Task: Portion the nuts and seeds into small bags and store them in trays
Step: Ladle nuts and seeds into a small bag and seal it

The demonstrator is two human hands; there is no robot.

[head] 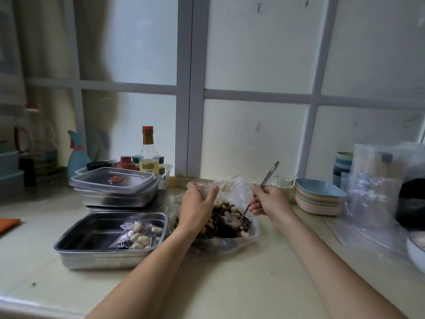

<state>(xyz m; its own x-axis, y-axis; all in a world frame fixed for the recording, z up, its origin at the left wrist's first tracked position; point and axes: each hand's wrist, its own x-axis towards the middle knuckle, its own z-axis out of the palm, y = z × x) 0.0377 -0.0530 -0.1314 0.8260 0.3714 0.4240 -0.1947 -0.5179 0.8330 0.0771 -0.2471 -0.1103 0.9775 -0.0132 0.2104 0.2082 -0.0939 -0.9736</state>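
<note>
Left of the big clear bag [230,246], a shiny metal tray [69,245] holds one small full bag [138,234]. The big bag lies open on the counter with tan peanuts and dark seeds inside. Over it, the left hand [197,203] pinches a little bag [203,187] with a red strip. The right hand [268,200] grips a metal spoon [268,176] dipped in the nuts. Behind it to the left, a bottle [148,153] has a yellow label, too blurry to read.

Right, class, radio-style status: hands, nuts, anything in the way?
Left hand grips small bag. Right hand holds spoon in nut mix. One filled bag in tray. Nothing in the way.
</note>
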